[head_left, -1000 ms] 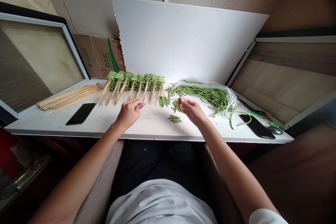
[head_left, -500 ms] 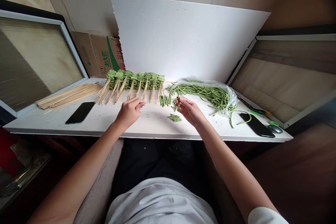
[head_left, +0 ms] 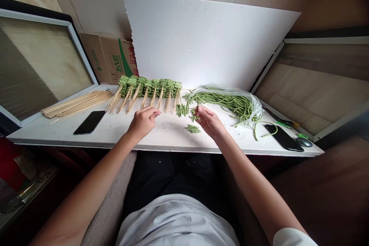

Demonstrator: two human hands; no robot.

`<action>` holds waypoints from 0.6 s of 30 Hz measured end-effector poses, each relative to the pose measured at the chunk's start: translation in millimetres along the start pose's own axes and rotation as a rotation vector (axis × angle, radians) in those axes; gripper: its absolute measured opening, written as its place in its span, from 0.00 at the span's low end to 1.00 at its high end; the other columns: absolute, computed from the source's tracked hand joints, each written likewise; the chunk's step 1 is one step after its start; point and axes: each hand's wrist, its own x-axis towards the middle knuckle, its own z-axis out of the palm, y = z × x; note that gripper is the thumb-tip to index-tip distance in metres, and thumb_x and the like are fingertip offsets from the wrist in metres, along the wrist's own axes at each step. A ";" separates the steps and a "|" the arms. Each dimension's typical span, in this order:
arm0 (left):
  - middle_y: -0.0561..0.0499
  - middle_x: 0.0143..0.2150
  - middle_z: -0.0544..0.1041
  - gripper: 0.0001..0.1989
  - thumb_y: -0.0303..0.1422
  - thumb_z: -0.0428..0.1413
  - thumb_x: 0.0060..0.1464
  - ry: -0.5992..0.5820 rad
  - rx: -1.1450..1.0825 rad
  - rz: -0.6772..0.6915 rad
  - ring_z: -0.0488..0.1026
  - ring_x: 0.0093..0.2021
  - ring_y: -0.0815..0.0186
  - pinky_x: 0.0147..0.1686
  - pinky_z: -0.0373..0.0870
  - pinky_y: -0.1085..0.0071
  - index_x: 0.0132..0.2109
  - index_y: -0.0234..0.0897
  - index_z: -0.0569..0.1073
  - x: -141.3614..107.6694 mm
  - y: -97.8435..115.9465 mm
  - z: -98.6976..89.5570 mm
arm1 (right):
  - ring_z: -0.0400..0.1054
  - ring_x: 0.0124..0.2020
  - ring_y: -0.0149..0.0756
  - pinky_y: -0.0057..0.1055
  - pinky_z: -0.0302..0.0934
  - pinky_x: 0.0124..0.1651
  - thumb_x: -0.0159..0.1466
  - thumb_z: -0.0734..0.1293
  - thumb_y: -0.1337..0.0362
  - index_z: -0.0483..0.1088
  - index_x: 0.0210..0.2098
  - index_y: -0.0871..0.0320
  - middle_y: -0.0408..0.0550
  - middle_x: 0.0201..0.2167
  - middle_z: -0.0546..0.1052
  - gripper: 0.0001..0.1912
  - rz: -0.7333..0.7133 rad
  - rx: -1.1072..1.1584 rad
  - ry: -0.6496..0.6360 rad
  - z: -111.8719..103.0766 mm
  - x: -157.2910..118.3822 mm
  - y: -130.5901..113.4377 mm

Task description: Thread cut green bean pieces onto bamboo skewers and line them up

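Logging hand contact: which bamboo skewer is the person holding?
The skewer pinched in the left hand, running level, with only a short bunch of cut long beans on it; the loaded skewers lie packed in a row.

The cardboard box [head_left: 108,59] carries large green characters reading 北大荒 on its front. Beside them, on a green swoosh, stand characters that look like 花生油. The smaller print at the box's left end is too small to read.

Bare skewers [head_left: 77,103] left, skewered beans [head_left: 150,87] centre, bagged beans [head_left: 230,103] right, all on counter [head_left: 173,140]
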 end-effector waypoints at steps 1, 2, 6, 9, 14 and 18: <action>0.48 0.36 0.83 0.15 0.16 0.50 0.59 -0.002 0.001 -0.003 0.81 0.36 0.64 0.37 0.76 0.71 0.38 0.36 0.80 -0.1 -0.1 0.1 | 0.70 0.36 0.33 0.30 0.66 0.37 0.54 0.84 0.51 0.82 0.35 0.52 0.45 0.36 0.80 0.16 0.000 -0.003 0.005 0.2 -0.2 0.2; 0.48 0.36 0.83 0.16 0.16 0.50 0.58 -0.004 0.003 -0.008 0.81 0.37 0.64 0.37 0.76 0.71 0.38 0.36 0.80 -0.3 -0.2 0.2 | 0.70 0.36 0.33 0.30 0.66 0.37 0.54 0.83 0.51 0.82 0.35 0.52 0.45 0.37 0.81 0.16 -0.002 -0.011 0.011 0.5 -0.5 0.4; 0.49 0.36 0.83 0.17 0.15 0.50 0.56 0.000 0.010 -0.007 0.82 0.37 0.63 0.37 0.77 0.71 0.38 0.36 0.80 -1.3 -0.4 0.5 | 0.71 0.37 0.35 0.32 0.67 0.38 0.55 0.83 0.50 0.83 0.35 0.52 0.46 0.38 0.82 0.16 -0.038 -0.048 0.040 1.5 -1.4 1.8; 0.48 0.36 0.83 0.18 0.14 0.49 0.55 0.010 0.008 0.008 0.82 0.37 0.64 0.38 0.79 0.71 0.38 0.35 0.79 -1.8 0.4 0.4 | 0.71 0.37 0.34 0.32 0.67 0.37 0.54 0.83 0.50 0.84 0.36 0.53 0.47 0.39 0.82 0.17 -0.066 -0.044 0.059 2.5 -2.0 2.5; 0.49 0.36 0.83 0.20 0.13 0.48 0.53 0.013 0.005 0.007 0.83 0.38 0.64 0.39 0.80 0.72 0.39 0.36 0.80 -2.1 3.2 0.2 | 0.70 0.37 0.34 0.31 0.66 0.35 0.52 0.85 0.50 0.84 0.35 0.53 0.47 0.37 0.81 0.18 -0.098 -0.042 0.094 5.8 -3.5 1.4; 0.48 0.37 0.83 0.20 0.13 0.48 0.53 0.025 0.010 0.019 0.83 0.39 0.64 0.40 0.81 0.71 0.39 0.35 0.80 -1.5 5.5 -0.3 | 0.70 0.36 0.33 0.30 0.65 0.34 0.51 0.85 0.52 0.84 0.36 0.54 0.47 0.37 0.81 0.18 -0.105 -0.038 0.116 8.3 -4.7 -0.5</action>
